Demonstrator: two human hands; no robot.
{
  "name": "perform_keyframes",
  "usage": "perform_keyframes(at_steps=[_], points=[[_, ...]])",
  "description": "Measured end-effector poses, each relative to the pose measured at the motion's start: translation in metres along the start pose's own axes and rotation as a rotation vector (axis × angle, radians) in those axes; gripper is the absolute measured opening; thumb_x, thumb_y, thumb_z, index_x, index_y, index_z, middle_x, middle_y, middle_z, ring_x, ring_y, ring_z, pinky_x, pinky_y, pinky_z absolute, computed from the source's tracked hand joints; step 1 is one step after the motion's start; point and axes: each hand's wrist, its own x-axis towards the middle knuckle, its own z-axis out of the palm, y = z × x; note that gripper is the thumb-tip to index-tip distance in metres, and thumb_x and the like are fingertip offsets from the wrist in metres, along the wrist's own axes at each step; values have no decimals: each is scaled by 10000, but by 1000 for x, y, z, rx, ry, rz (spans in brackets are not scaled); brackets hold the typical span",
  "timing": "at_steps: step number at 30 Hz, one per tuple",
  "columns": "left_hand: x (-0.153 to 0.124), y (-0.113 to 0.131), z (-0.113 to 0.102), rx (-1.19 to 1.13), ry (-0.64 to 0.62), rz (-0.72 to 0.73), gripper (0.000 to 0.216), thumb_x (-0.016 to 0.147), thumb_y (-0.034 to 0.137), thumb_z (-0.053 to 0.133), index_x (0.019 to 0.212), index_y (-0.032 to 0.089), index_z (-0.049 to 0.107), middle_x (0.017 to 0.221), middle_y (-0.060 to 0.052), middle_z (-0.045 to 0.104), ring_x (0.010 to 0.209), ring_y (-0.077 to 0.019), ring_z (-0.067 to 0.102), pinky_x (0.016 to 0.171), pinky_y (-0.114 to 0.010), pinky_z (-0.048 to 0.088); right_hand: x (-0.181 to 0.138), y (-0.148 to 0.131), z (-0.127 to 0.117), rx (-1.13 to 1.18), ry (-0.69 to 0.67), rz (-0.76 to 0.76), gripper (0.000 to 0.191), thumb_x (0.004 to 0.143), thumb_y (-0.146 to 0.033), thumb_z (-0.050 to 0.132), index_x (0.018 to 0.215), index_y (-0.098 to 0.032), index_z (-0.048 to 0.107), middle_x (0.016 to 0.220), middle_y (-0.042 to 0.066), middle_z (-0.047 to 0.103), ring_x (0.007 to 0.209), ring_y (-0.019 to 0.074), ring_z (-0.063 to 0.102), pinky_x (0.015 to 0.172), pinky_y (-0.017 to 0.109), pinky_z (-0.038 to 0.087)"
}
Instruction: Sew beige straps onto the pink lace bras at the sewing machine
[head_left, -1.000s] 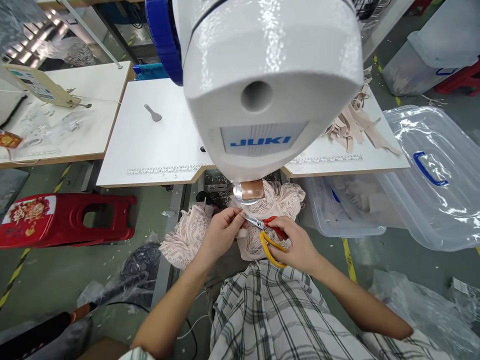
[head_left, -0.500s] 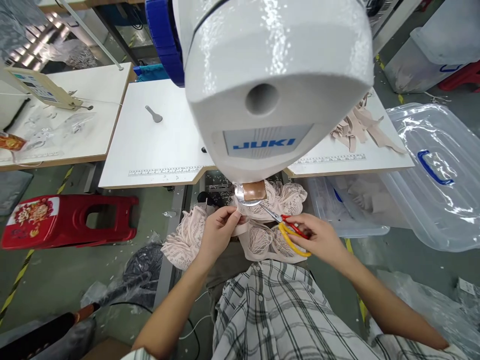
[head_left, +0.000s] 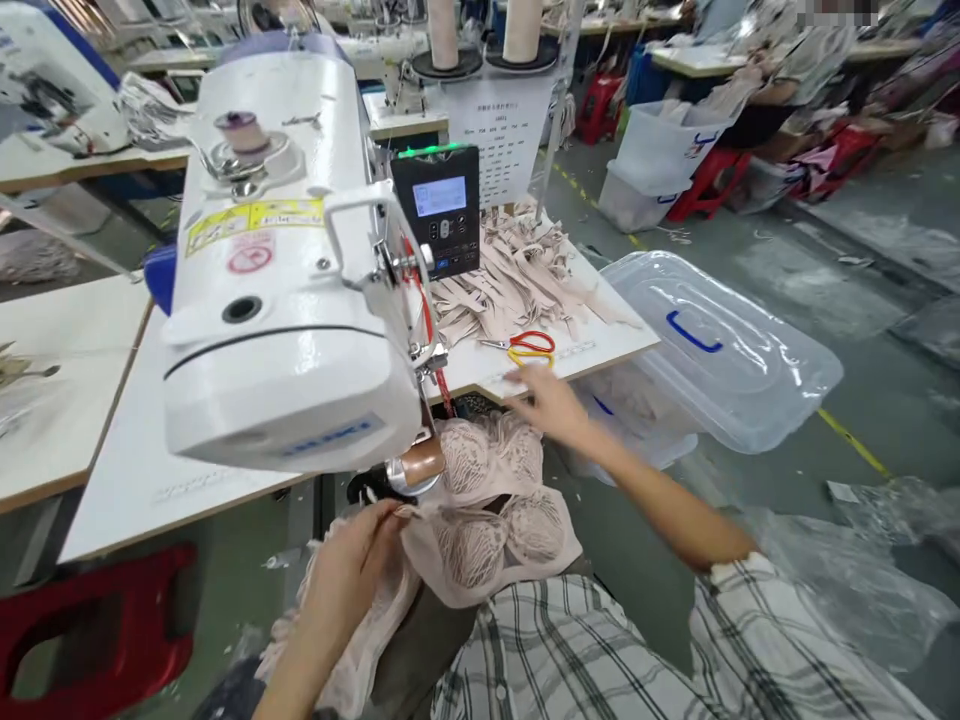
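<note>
At the sewing machine's front, my left hand [head_left: 351, 555] pinches the edge of a pale pink lace bra [head_left: 469, 550] between thumb and fingers. The bra's cups spread over my lap, and another lace bra [head_left: 463, 455] lies just beyond it under the machine head. My right hand [head_left: 555, 405] is open and slightly blurred at the table's front edge, holding nothing. Just past its fingertips, scissors [head_left: 534, 347] with red and yellow handles rest on the white tabletop. More lace [head_left: 300, 610] hangs below my left forearm.
The white sewing machine [head_left: 292, 340] fills the left centre. Beside it stand a control panel [head_left: 439, 210] and a heap of pale fabric strips [head_left: 517, 275]. A clear plastic lid [head_left: 720, 350] lies to the right, and a red stool [head_left: 97, 630] stands at lower left.
The scissors have left my right hand and now lie on the tabletop. That hand has moved forward. My view has swung to the right and up; my left hand still pinches the fabric.
</note>
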Motion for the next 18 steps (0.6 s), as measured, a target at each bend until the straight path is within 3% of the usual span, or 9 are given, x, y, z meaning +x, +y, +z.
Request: perform_keyframes(at_steps=[1,3,5,8,10,12,15,18], points=[[0,0,6,110,84,92,218,906,335,507,873,234,697,853,-66,747,790,-246,697,674,-326,533,-17,-12,6,145,-121,-39,218,916,-312,605,1083,-193,679,1012,90,720,925,218,678,856,371,557],[-4,7,22,243,196,273,261,932,296,472,769,218,660,777,-73,710,737,-239,667,658,-326,507,-52,-37,21,385,-423,-138,292,915,-462,608,1059,-222,693,1003,65,710,919,193,683,818,317,569],[-8,21,38,270,213,389,300,968,261,429,728,212,602,675,-51,661,637,-208,625,603,-296,460,-79,-57,36,524,-526,-165,438,843,-616,643,1037,-228,697,1041,77,693,1024,233,666,917,362,549],[-8,44,55,200,175,375,309,991,255,399,710,221,524,597,-16,596,544,-173,555,547,-281,365,-97,-78,53,786,-401,-10,586,855,-754,502,1031,-217,657,1006,89,680,1003,252,661,938,397,539],[-4,56,59,38,132,229,326,995,276,383,678,230,446,561,13,530,503,-149,491,527,-274,320,-93,-88,59,933,-273,189,550,928,-719,384,947,-218,613,861,59,658,812,207,656,775,347,568],[-1,64,58,-168,102,40,356,1001,312,361,653,235,373,547,34,464,492,-132,436,514,-263,305,-81,-97,60,960,-180,323,449,949,-635,421,822,-225,548,720,12,589,652,161,585,618,287,527],[2,66,50,-299,158,-137,403,1009,377,345,638,227,397,560,29,465,517,-133,431,515,-254,313,-53,-105,52,884,-121,308,295,894,-498,568,795,-226,509,646,-32,525,570,124,504,532,240,440],[2,56,41,-127,255,-139,315,992,402,428,859,204,635,580,22,573,530,-147,501,545,-261,328,-23,-104,46,738,-106,217,205,870,-414,593,850,-227,512,612,-56,521,531,108,465,514,234,390]])
